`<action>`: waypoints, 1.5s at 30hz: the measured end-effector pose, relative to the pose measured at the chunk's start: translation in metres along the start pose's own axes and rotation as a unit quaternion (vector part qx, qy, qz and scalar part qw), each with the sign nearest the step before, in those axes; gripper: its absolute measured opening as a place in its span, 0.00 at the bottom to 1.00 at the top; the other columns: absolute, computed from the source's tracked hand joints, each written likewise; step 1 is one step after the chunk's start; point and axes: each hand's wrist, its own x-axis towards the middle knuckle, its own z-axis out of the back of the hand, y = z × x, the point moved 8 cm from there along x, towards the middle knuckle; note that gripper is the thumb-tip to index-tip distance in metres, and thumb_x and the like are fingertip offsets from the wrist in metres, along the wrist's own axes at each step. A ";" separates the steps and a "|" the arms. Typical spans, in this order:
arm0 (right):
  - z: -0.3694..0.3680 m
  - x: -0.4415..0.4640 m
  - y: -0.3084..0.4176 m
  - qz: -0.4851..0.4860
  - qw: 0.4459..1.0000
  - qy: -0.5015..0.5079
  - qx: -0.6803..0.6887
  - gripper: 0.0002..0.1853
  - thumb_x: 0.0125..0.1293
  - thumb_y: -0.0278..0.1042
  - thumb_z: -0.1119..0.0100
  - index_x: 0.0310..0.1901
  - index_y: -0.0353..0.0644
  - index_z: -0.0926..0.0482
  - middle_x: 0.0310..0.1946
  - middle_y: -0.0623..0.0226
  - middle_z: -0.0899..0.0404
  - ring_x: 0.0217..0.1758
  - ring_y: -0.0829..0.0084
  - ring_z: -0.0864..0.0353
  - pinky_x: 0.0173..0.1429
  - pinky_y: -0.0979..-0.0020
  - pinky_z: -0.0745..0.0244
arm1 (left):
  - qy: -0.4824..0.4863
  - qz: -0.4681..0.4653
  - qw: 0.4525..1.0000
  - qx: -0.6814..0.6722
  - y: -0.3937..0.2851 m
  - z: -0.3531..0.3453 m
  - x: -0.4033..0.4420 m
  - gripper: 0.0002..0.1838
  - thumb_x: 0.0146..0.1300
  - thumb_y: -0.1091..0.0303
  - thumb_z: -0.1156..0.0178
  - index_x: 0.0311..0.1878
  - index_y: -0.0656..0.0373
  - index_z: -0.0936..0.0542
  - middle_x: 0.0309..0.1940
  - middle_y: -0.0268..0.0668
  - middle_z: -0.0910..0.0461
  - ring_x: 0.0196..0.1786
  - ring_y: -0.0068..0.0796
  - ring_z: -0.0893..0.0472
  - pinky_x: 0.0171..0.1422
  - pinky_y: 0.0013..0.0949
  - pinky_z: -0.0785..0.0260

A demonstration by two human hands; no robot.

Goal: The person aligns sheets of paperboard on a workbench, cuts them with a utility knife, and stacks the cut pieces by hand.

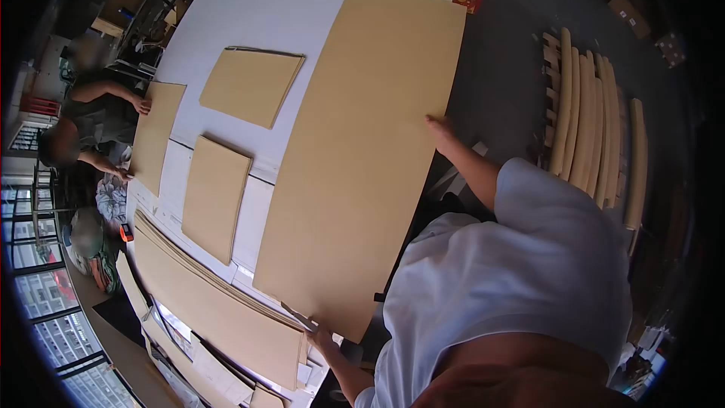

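Observation:
A large tan sheet of board [370,128] lies across the white table in front of me. My right hand [439,133] is closed on its near long edge, with the fingers partly hidden under the sheet. At the sheet's lower corner, my left hand [322,338] is closed around a thin grey blade-like tool [299,319], whose exact kind is unclear. Two smaller tan boards, one upper [253,85] and one lower [216,198], rest on the table beyond the large sheet.
Across the table, another person's hands [142,106] hold a narrow tan board [157,132]. Stacked long boards [219,295] lie along the lower side. An orange tape measure [126,233] sits at the table edge. Long tan rolls [581,121] lie on a pallet behind me.

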 end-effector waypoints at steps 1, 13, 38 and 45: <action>-0.003 0.017 -0.010 0.001 1.000 -0.003 0.007 0.21 0.55 0.36 0.29 0.49 0.39 0.22 0.40 0.65 0.18 0.42 0.68 0.19 0.46 0.62 0.23 | -0.023 0.006 0.999 -0.028 -0.003 -0.004 -0.006 0.24 0.54 0.80 0.35 0.54 0.55 0.26 0.25 0.29 0.25 0.19 0.16 0.32 0.18 0.24 0.41; 0.000 0.013 0.050 0.161 0.950 -0.156 -0.217 0.23 0.59 0.50 0.35 0.45 0.39 0.27 0.40 0.54 0.17 0.47 0.52 0.18 0.50 0.54 0.22 | -0.090 0.083 0.989 0.081 0.068 0.007 0.048 0.13 0.57 0.75 0.37 0.46 0.60 0.23 0.21 0.34 0.26 0.15 0.22 0.32 0.14 0.28 0.46; -0.013 0.001 0.035 0.098 0.881 0.160 0.435 0.30 0.69 0.35 0.41 0.71 0.46 0.38 0.55 0.72 0.22 0.51 0.79 0.22 0.53 0.71 0.26 | -0.102 -0.021 0.967 0.234 -0.009 0.057 0.053 0.17 0.56 0.69 0.35 0.48 0.63 0.24 0.25 0.38 0.23 0.20 0.30 0.27 0.17 0.36 0.37; 0.013 0.006 0.040 0.134 0.984 -0.100 0.066 0.16 0.66 0.33 0.37 0.54 0.45 0.21 0.31 0.75 0.20 0.31 0.81 0.23 0.34 0.75 0.27 | -0.115 -0.039 0.961 0.249 -0.025 0.067 0.059 0.17 0.56 0.69 0.35 0.48 0.63 0.24 0.25 0.38 0.23 0.21 0.31 0.26 0.17 0.37 0.36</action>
